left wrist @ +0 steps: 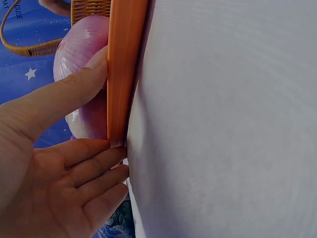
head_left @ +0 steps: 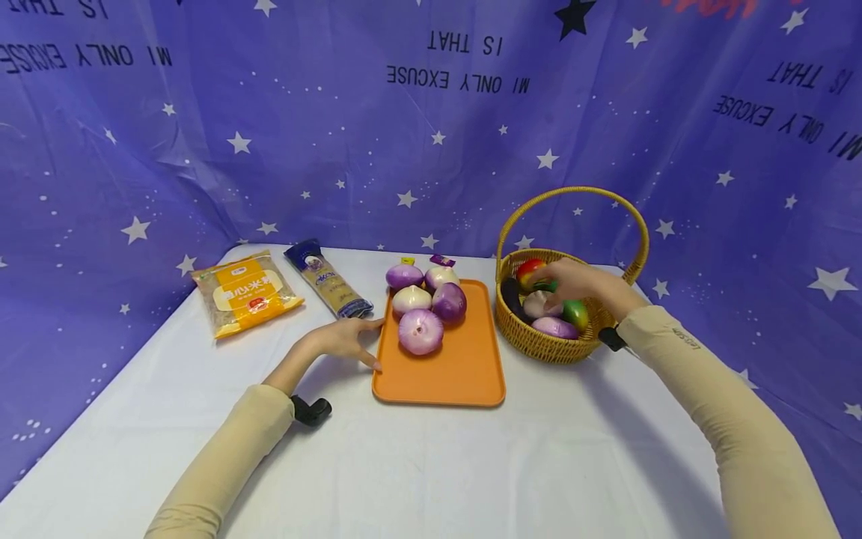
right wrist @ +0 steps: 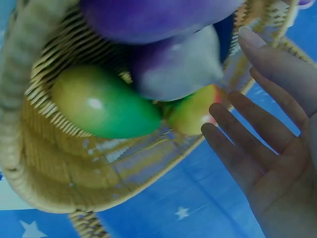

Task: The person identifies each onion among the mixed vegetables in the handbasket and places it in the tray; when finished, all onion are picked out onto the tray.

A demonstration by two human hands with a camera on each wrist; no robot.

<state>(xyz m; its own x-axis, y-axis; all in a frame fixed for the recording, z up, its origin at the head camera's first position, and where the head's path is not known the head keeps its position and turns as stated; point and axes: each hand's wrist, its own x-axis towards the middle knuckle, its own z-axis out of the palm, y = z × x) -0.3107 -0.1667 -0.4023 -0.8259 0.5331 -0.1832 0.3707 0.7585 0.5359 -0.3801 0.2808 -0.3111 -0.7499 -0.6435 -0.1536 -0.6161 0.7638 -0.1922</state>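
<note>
My left hand (head_left: 342, 340) is at the left edge of an orange tray (head_left: 465, 374). In the left wrist view its thumb and straight fingers touch the tray's rim. Several purple and white onions (head_left: 420, 332) lie toward the tray's far left. My right hand (head_left: 575, 281) reaches over a wicker basket (head_left: 539, 346), its fingers spread and holding nothing in the right wrist view. Inside the basket are a purple-white onion (right wrist: 178, 64), a purple onion (head_left: 555, 327), a green-yellow mango (right wrist: 106, 101), a red-yellow fruit (head_left: 528, 272) and a dark, long vegetable (head_left: 512, 298) like an eggplant.
An orange-and-clear grain bag (head_left: 248, 292) and a blue noodle-like packet (head_left: 328, 279) lie left of the tray. Small purple (head_left: 442, 260) and yellow (head_left: 407, 260) wrapped pieces are behind it. The basket's tall handle (head_left: 572, 189) arches above. A starry purple cloth (head_left: 377, 135) hangs behind.
</note>
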